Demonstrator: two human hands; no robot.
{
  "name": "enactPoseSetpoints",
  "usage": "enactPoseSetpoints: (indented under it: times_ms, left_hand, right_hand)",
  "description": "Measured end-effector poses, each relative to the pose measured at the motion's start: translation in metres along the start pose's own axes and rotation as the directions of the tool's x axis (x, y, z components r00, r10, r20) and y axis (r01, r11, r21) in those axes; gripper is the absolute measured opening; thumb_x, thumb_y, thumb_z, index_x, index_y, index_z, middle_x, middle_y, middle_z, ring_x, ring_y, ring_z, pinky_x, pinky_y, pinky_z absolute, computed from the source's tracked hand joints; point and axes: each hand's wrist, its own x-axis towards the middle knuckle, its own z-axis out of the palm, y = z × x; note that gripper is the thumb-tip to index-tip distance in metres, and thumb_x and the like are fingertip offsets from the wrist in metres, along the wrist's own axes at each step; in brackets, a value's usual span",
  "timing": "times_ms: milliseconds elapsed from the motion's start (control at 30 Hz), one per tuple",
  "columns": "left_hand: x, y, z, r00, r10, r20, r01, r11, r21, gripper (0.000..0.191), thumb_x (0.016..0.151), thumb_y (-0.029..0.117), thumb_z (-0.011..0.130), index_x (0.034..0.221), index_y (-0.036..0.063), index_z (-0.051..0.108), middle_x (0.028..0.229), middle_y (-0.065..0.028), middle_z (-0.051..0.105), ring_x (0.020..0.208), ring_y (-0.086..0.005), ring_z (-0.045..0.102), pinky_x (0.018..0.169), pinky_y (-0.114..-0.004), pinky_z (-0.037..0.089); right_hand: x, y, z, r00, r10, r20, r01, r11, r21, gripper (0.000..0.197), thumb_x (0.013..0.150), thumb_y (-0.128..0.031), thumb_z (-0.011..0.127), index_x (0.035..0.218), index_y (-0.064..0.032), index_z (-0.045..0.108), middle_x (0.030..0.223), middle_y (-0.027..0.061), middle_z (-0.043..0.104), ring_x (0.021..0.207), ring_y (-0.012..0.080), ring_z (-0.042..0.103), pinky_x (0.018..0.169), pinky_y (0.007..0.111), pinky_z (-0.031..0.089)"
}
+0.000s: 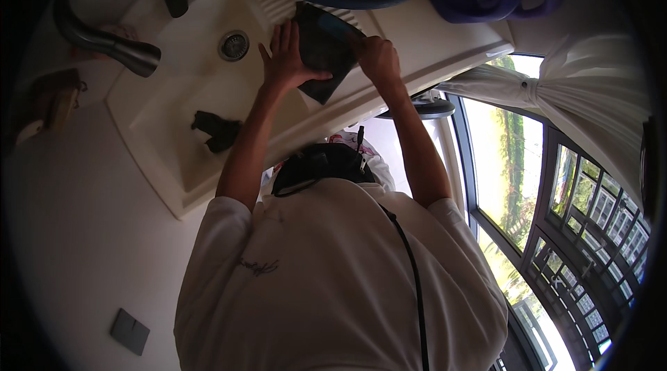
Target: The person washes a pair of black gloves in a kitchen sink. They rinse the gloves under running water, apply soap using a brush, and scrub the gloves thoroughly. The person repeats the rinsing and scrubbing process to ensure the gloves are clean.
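Observation:
A dark flat cloth (325,50) lies spread over the ribbed washboard part (268,1) of a cream laundry sink (156,173). My left hand (289,61) rests on the cloth's left side with its fingers apart, the thumb pointing right across it. At the cloth's upper right corner, my right hand (379,58) has its fingers curled; a blue patch or object (333,25) shows beside them, too dim to name. Whether this hand holds that or only the cloth's edge cannot be told. A small crumpled dark cloth (218,130) lies in the basin near my left forearm.
A dark curved faucet (107,37) arches over the basin at left, near the metal drain (234,46). Beyond the washboard stands a blue and orange basin (338,1). Purple plastic jugs (479,1) stand at upper right. The sink's front rim (432,71) runs below my right forearm.

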Motion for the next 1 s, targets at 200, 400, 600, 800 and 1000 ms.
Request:
enactPoseSetpoints:
  times_ms: [200, 400, 600, 800, 1000]
  left_hand:
    - [0.000, -0.002, -0.006, 0.999, -0.020, 0.028, 0.020, 1.000, 0.013, 0.148, 0.050, 0.075, 0.081, 0.159, 0.0089, 0.006, 0.167, -0.0100, 0.000, 0.154, -0.0308, -0.003, 0.116, -0.069, 0.007]
    - [0.003, 0.003, -0.007, 0.999, -0.017, 0.045, 0.017, 1.000, -0.011, 0.148, 0.052, 0.074, 0.081, 0.159, 0.0108, 0.001, 0.167, -0.0096, -0.002, 0.154, -0.0297, -0.004, 0.116, -0.069, 0.007]
    - [0.000, 0.000, 0.001, 1.000, -0.009, 0.018, 0.010, 1.000, -0.018, 0.149, 0.051, 0.074, 0.082, 0.159, 0.0111, 0.000, 0.167, -0.0094, -0.003, 0.154, -0.0304, -0.004, 0.114, -0.071, 0.008]
    - [0.008, -0.002, -0.007, 0.992, -0.019, 0.121, 0.012, 0.998, 0.054, 0.154, 0.048, 0.074, 0.083, 0.159, 0.0110, -0.002, 0.167, -0.0092, -0.005, 0.154, -0.0313, -0.005, 0.114, -0.071, 0.008]
    - [0.003, 0.000, -0.007, 0.992, -0.019, 0.123, 0.013, 0.999, 0.051, 0.155, 0.047, 0.077, 0.082, 0.159, 0.0103, -0.002, 0.167, -0.0102, -0.006, 0.153, -0.0322, -0.006, 0.113, -0.073, 0.008]
  right_hand:
    - [-0.016, -0.005, 0.027, 0.983, 0.144, 0.112, -0.153, 0.985, 0.076, 0.042, 0.093, -0.050, 0.059, 0.094, -0.0121, 0.077, 0.077, 0.0216, 0.069, 0.077, 0.0421, 0.069, 0.071, 0.048, 0.056]
    - [-0.042, 0.058, -0.024, 0.992, 0.123, 0.006, -0.122, 0.990, -0.073, 0.053, 0.088, -0.051, 0.069, 0.067, -0.0022, 0.071, 0.060, 0.0168, 0.065, 0.059, 0.0331, 0.069, 0.049, 0.038, 0.053]
    - [-0.034, 0.024, -0.055, 0.981, 0.184, 0.054, -0.179, 0.979, -0.095, 0.053, 0.092, -0.047, 0.066, 0.065, -0.0021, 0.068, 0.056, 0.0181, 0.060, 0.055, 0.0367, 0.065, 0.050, 0.040, 0.049]
    - [-0.030, 0.022, 0.012, 0.997, -0.068, 0.042, 0.071, 0.996, -0.058, 0.048, 0.093, -0.046, 0.066, 0.068, -0.0050, 0.072, 0.058, 0.0150, 0.064, 0.055, 0.0321, 0.067, 0.049, 0.036, 0.052]
    - [-0.035, 0.083, -0.017, 0.998, -0.058, 0.033, 0.061, 0.994, -0.088, 0.056, 0.089, -0.052, 0.068, 0.060, -0.0043, 0.070, 0.048, 0.0111, 0.059, 0.044, 0.0249, 0.064, 0.041, 0.033, 0.048]
